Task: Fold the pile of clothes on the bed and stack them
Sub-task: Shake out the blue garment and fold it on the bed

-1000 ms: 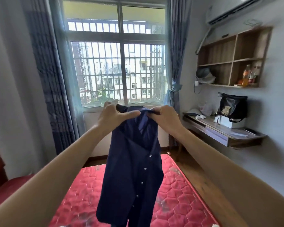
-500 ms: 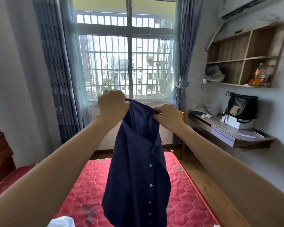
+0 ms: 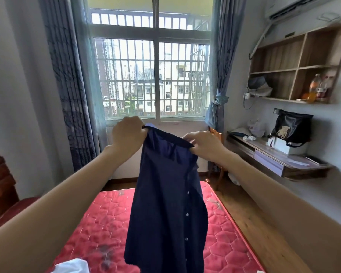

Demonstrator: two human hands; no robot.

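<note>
The left grip [image 3: 128,133] is closed in a fist around one upper corner of a navy shirt [image 3: 166,201], and the right grip [image 3: 204,144] is pinched with thumb and curled fingers on the other upper corner, so the top edge is stretched between the two. Both arms are held out in front, with the shirt raised in the air above the bed [image 3: 98,219] and apart from it.

The bed is covered by a red mattress quilted in a hexagon pattern, with dark stains seen near its nearer part. A wooden floor [image 3: 264,229] is seen to the right of the bed, grey walls on both sides, and a large barred window [image 3: 156,75] straight ahead, flanked by blue-grey curtains [image 3: 71,85]; the right curtain is tied back.

The shirt is hung lengthwise, dark blue and slightly creased, with a row of small pale buttons run down its right side. Its lower hem is cut off by the bottom edge of the view.

A white garment [image 3: 73,266] is partly seen on the bed at the lower left. On the right wall a wooden shelf unit [image 3: 295,66] is mounted, with bottles [image 3: 319,87] in its lower right compartment. Below it, a wall-mounted bench [image 3: 278,160] is loaded with a black bag [image 3: 291,127], a white box and small items. Part of the bed is hidden by the shirt
</note>
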